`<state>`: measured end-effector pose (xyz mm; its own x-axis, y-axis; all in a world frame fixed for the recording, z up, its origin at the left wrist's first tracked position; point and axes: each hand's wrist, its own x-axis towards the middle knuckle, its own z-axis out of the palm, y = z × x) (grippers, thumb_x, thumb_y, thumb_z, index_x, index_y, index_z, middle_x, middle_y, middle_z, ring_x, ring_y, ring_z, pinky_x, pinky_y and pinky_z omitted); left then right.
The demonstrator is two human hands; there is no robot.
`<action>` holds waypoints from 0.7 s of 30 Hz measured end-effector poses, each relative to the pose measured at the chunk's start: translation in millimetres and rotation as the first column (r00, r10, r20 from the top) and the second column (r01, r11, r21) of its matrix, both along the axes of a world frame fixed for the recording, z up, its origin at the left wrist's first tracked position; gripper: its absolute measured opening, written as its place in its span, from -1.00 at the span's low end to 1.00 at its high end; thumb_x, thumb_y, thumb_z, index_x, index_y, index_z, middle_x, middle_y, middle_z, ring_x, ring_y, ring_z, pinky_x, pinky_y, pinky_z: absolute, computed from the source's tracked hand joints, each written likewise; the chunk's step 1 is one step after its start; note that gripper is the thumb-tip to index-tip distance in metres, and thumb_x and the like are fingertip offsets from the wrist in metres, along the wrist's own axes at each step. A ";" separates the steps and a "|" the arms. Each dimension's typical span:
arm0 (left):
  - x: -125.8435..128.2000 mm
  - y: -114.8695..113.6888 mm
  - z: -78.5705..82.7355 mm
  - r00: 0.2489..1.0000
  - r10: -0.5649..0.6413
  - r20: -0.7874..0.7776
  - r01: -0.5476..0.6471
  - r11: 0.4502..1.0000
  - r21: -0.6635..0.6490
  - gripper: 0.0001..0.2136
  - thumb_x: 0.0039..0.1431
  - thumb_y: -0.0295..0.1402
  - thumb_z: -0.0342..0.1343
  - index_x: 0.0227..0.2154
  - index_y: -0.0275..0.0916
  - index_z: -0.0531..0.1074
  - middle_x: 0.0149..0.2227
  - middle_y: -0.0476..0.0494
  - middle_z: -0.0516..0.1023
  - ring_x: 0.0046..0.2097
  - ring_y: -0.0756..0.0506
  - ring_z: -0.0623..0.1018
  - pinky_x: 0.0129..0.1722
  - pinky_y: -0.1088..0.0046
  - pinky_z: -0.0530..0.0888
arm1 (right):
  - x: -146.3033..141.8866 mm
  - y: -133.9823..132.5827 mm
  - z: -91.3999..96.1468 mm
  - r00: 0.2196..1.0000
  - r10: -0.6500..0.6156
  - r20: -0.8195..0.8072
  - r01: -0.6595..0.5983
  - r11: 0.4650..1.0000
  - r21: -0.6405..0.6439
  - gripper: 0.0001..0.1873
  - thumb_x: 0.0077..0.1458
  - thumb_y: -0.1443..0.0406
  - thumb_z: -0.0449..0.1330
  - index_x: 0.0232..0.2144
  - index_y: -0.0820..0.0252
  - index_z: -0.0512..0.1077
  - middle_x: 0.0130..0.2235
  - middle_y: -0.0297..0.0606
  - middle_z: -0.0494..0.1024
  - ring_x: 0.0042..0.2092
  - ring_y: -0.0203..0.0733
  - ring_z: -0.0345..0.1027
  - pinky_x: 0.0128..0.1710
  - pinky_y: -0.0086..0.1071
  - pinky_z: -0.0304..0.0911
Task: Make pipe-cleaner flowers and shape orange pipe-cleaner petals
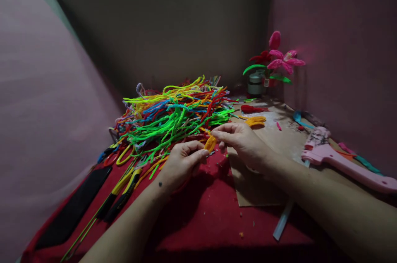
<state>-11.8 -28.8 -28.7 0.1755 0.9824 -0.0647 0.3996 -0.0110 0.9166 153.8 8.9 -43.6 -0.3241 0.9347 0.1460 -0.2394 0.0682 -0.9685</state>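
Observation:
My left hand (182, 161) and my right hand (240, 141) meet over the red cloth (211, 213), both pinched on a small folded orange pipe cleaner piece (210, 143) held between them. Just behind them lies a big tangled pile of pipe cleaners (173, 114) in green, yellow, red, blue and orange. My right wrist rests on a sheet of brown cardboard (257, 184).
Yellow-handled pliers (124, 190) and a black flat object (74, 209) lie at the left. A pink glue gun (338, 159) sits at the right. A pink pipe-cleaner flower (279, 60) in a small jar (255, 84) stands in the back corner; red (252, 108) and orange (256, 120) shaped pieces lie nearby. Walls close in on three sides.

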 end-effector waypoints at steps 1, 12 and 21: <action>-0.5 0.0 -0.9 1.000 -0.007 -0.005 0.007 1.000 0.009 -0.82 0.02 -0.29 0.09 -0.55 -0.31 0.36 -0.69 0.12 0.24 -0.68 0.16 0.17 -0.70 0.66 0.09 | 0.2 0.3 -0.2 1.000 0.006 0.016 -0.006 1.000 0.004 -0.84 -0.11 0.27 0.20 -0.58 0.29 0.41 -0.62 -0.39 0.38 -0.60 -0.41 0.16 -0.55 -0.46 0.10; -4.3 4.0 -3.0 0.987 -0.093 0.129 0.109 0.987 -0.121 -0.78 0.02 -0.30 0.06 -0.63 -0.29 0.25 -0.69 0.11 0.22 -0.69 0.16 0.13 -0.70 0.62 0.02 | -5.7 -5.6 -7.6 0.854 -0.421 0.306 0.193 0.802 0.565 -0.88 -0.03 0.38 0.11 -0.56 0.24 0.40 -0.53 -0.31 0.42 -0.45 -0.32 0.24 -0.39 -0.42 0.14; -0.4 0.7 -1.6 0.988 -0.073 -0.140 0.092 0.987 0.134 -0.80 0.07 -0.32 0.01 -0.59 -0.29 0.33 -0.64 0.09 0.25 -0.61 0.11 0.22 -0.60 0.59 0.18 | -4.9 -11.4 5.9 0.963 0.001 0.271 -0.002 1.000 0.001 -0.76 -0.07 0.20 0.17 -0.59 0.29 0.42 -0.63 -0.37 0.37 -0.58 -0.40 0.18 -0.58 -0.49 0.10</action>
